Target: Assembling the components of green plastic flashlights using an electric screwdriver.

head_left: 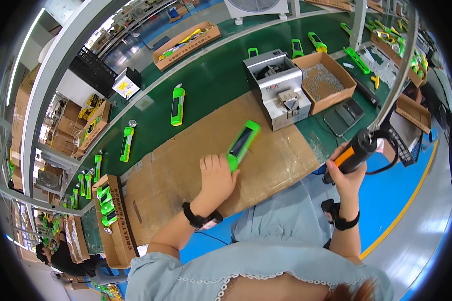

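From the head camera, the green flashlight [243,143] is long and bright green, with a dark panel along its top side. It lies slanted on a flat brown cardboard sheet [186,170] on the green table [211,80], its far end pointing up and away toward the silver machine [277,93].

The left hand [217,175] is curled tight around the near end of the green flashlight and rests on the cardboard sheet.

The right hand [347,173] is closed around a black and orange power screwdriver [354,152], held up in the air off the edge of the table, well apart from the flashlight. A black cord loops from its top.

A brown box of screws [324,80] sits just beside the silver machine.
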Action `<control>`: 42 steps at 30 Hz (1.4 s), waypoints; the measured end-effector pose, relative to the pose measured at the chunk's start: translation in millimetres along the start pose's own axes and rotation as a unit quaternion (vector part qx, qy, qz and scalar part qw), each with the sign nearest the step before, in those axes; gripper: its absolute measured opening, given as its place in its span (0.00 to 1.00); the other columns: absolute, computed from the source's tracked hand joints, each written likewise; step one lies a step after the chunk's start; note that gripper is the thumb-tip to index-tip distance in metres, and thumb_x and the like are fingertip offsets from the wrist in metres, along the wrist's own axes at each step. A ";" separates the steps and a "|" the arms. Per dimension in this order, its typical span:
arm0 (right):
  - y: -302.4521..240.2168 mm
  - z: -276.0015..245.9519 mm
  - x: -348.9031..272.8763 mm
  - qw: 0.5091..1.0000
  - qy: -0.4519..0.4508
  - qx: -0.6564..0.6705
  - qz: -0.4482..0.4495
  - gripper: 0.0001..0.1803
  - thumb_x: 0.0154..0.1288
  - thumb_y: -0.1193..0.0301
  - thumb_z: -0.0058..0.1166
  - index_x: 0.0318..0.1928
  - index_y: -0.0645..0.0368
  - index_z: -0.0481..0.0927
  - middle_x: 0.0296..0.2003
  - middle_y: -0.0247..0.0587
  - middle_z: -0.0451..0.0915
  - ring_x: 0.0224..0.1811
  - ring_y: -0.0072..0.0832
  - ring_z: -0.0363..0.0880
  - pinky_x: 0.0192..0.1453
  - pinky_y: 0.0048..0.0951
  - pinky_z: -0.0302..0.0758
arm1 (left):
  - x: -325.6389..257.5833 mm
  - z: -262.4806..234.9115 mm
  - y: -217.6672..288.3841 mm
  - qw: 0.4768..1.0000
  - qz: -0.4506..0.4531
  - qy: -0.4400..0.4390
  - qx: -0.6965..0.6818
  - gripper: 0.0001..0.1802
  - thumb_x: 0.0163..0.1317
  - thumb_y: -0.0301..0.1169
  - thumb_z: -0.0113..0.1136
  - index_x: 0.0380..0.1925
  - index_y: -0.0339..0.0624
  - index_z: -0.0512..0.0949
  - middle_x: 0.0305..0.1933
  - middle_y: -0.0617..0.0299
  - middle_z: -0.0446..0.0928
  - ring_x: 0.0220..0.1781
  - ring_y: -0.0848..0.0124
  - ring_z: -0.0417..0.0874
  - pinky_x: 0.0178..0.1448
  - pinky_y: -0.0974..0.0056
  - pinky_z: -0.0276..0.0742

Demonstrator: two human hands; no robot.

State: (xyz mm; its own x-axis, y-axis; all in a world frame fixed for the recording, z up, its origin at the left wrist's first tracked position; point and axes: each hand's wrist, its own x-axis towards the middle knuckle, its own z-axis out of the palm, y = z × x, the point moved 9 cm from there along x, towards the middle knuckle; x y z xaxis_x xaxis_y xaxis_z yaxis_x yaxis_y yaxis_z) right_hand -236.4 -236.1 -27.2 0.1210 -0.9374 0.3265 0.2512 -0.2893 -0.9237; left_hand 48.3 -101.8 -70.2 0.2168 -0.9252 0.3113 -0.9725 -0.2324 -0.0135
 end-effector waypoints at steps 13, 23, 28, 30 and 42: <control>4.9 19.6 8.6 0.998 -0.056 -0.014 0.009 0.24 0.43 0.77 0.71 0.40 0.65 0.72 0.28 0.35 0.76 0.28 0.20 0.74 0.32 0.21 0.71 | 140.1 81.8 -243.8 0.900 -0.409 0.074 0.131 0.33 0.57 0.38 0.57 0.65 0.58 0.61 0.50 0.42 0.69 0.55 0.48 0.70 0.58 0.46 0.64; 14.7 14.8 3.9 0.995 -0.068 -0.072 -0.033 0.30 0.44 0.71 0.71 0.46 0.64 0.68 0.29 0.38 0.76 0.29 0.23 0.76 0.31 0.22 0.73 | 34.5 18.7 -145.9 0.983 -0.153 0.003 0.104 0.32 0.53 0.34 0.60 0.62 0.61 0.67 0.39 0.44 0.69 0.42 0.47 0.74 0.45 0.49 0.74; -28.6 26.4 40.1 0.995 -0.038 -0.021 -0.089 0.30 0.46 0.68 0.72 0.46 0.63 0.68 0.29 0.37 0.76 0.30 0.21 0.74 0.34 0.23 0.72 | -21.8 -15.2 -50.3 0.986 -0.128 -0.104 -0.007 0.34 0.52 0.38 0.64 0.61 0.53 0.67 0.40 0.37 0.71 0.40 0.44 0.76 0.40 0.48 0.74; -40.5 33.5 63.3 0.991 -0.032 -0.043 -0.125 0.32 0.44 0.66 0.74 0.48 0.63 0.71 0.33 0.30 0.75 0.34 0.17 0.71 0.40 0.22 0.70 | -33.6 -10.9 -22.1 0.979 -0.115 -0.155 -0.056 0.37 0.52 0.40 0.65 0.62 0.47 0.64 0.36 0.37 0.73 0.36 0.45 0.77 0.37 0.49 0.74; -44.3 107.5 143.7 0.981 0.017 -0.007 -0.195 0.26 0.45 0.61 0.72 0.41 0.62 0.74 0.30 0.32 0.79 0.31 0.18 0.76 0.38 0.24 0.75 | -3.1 -36.3 57.4 0.955 0.148 -0.082 -0.245 0.34 0.43 0.23 0.62 0.57 0.44 0.70 0.52 0.50 0.72 0.55 0.54 0.72 0.58 0.52 0.67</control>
State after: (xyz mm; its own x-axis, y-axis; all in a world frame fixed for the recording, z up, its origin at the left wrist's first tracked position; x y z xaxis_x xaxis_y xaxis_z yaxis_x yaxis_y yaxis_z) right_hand -126.9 -337.1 82.2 -0.0144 -0.7602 0.6495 0.2585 -0.6303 -0.7320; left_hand -11.3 -101.4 -37.5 -0.1017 -0.9725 0.2097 -0.9078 0.1769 0.3803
